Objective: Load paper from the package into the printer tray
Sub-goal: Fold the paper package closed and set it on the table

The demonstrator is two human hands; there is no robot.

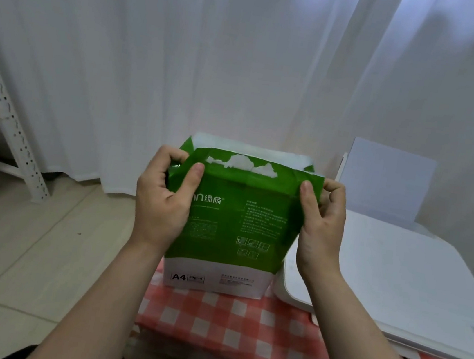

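A green-and-white package of A4 paper (224,226) stands upright on a red-and-white checked cloth (228,321), its top flap torn open and a white edge, apparently the paper, showing just behind the ragged seam. The person's left hand (163,199) pinches the wrapper's upper left corner, thumb on the front face and fingers curled over the edge; the right hand (320,218) grips the upper right corner the same way, so both are clenched on the wrapper, seemingly spreading its mouth. Just beside the package, to the right, a white printer (404,282) sits on the same cloth, its rear paper support (387,182) raised and bare of any visible sheets. White curtains (216,54) hang behind, and a white perforated metal rack (5,128) stands at far left on a pale tiled floor (23,240).

The step in hand looks to be opening the package; no sheets are yet out. The next move likely calls for one hand to steady the wrapper while the other reaches in, lifts out a modest stack, squares its edges and carries it right to the raised tray.
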